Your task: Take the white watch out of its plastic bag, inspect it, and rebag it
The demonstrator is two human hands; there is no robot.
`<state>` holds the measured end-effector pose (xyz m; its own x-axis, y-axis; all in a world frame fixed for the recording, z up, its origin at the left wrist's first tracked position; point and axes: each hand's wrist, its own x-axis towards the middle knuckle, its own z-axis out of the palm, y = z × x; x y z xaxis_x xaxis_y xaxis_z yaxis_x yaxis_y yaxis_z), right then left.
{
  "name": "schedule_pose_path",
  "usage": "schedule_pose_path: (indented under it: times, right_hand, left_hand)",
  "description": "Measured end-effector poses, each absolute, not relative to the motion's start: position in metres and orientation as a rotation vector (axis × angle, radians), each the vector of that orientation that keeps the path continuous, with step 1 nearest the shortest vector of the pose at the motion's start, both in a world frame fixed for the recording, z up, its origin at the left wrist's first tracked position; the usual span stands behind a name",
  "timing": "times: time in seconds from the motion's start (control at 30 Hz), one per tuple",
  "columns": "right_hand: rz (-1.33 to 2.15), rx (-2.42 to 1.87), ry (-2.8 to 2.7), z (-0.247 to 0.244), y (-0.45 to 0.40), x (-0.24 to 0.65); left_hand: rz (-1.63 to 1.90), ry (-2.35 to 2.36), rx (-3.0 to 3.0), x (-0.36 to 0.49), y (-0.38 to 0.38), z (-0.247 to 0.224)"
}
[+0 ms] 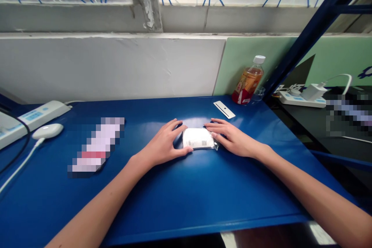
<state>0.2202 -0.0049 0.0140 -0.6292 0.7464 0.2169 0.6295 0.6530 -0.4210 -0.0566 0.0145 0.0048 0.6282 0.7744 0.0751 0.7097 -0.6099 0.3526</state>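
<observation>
A small white packet (198,138) in clear plastic wrapping lies flat on the blue desk in front of me. Printed marks show on its face. My left hand (162,143) is round its left end, thumb at the near edge and forefinger at the far corner. At the opposite end, my right hand (234,136) holds the packet with its thumb and fingertips on the wrapping. The wrapping's crinkled right edge shows just below the right thumb.
A white card (224,109) and a drink bottle (249,81) are behind my right hand. To the left lie a blurred-out phone-shaped object (100,145), a white cabled device (48,131) and a power strip (35,118). A blue post (308,27) slants up at the right.
</observation>
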Motion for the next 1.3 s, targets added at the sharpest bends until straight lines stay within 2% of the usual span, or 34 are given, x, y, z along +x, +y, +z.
schedule_pose_path:
  times: [0.2,0.53,0.9,1.1,1.3]
  right_hand:
    - [0.514,-1.151,-2.422,0.005,0.000,0.228]
    - [0.240,-1.135,-2.404,0.003,0.005,0.238]
    - [0.257,-1.160,-2.440,0.003,0.004,0.236]
    - [0.224,-1.208,-2.442,0.006,0.000,0.234]
    - [0.293,-1.210,-2.297,0.018,-0.001,0.240]
  left_hand:
    - [0.318,1.164,2.571,-0.061,0.015,0.006]
    - [0.333,1.119,2.648,-0.068,0.016,0.011]
    - [0.371,1.134,2.617,-0.042,0.001,0.009]
    - [0.272,1.178,2.591,-0.039,-0.001,0.004]
    - [0.300,1.161,2.608,-0.044,0.002,0.002]
